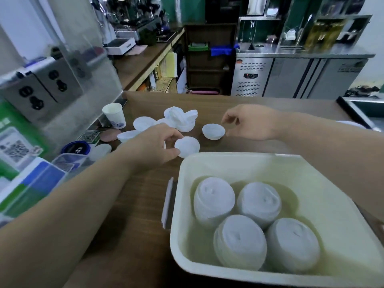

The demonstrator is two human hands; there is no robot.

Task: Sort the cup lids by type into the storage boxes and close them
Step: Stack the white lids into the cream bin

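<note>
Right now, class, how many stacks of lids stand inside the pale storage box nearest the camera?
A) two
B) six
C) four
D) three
C: four stacks of white lids stand in the storage box, two at the back and two in front.
</note>
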